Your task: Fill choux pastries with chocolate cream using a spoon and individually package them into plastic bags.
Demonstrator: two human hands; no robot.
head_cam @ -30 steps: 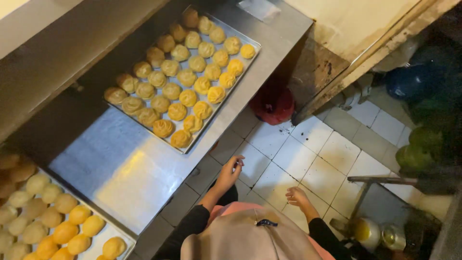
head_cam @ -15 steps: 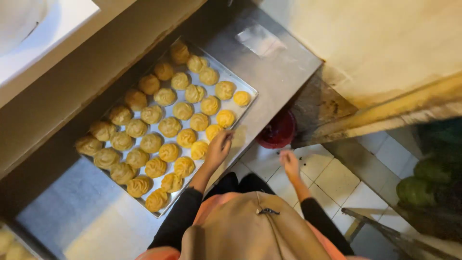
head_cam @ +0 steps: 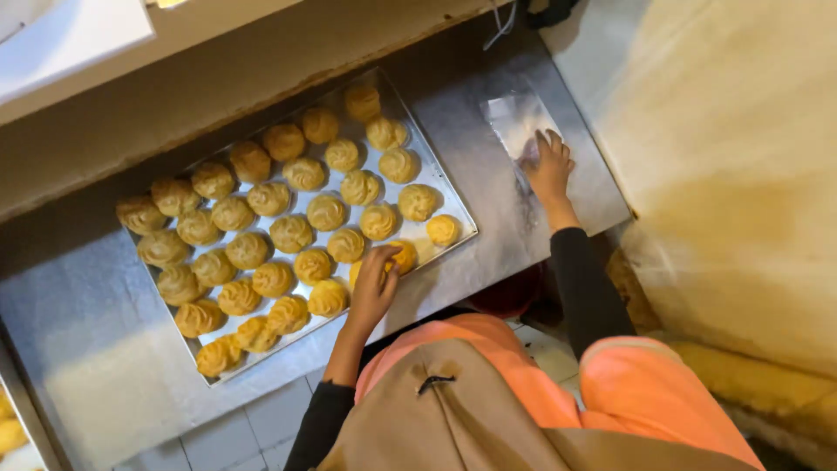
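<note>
Head view looks straight down on a brushed steel counter (head_cam: 488, 201), dull grey with soft reflections, running under a flat beige ledge along its far edge. A shallow rectangular metal tray (head_cam: 449, 196) lies at an angle across the middle of the counter, its near long side close to the counter's near edge. The tray is packed in rows with small round pastries (head_cam: 292, 233), each piped in a ridged swirl, matte and golden brown, paler on the far rows and deeper yellow toward the near side.

The left hand (head_cam: 375, 288) reaches in from a black sleeve to the tray's near right part, fingers curled loosely down over one swirled pastry (head_cam: 403, 255) at the end of a near row; the fingers touch it, but whether they grip it I cannot tell. Another single pastry sits just beyond, nearest the tray's right corner.

The right hand (head_cam: 549, 166) lies well apart, toward the counter's right end, fingers spread narrow and pressed flat on a thin, clear, glossy plastic sheet (head_cam: 514, 118) that lies flat on the steel near the far right corner.

Past the counter's right edge rises a rough, stained cream wall. Pale square floor tiles show below the near edge. At the lower left corner, a few more yellow pastries are partly visible.
</note>
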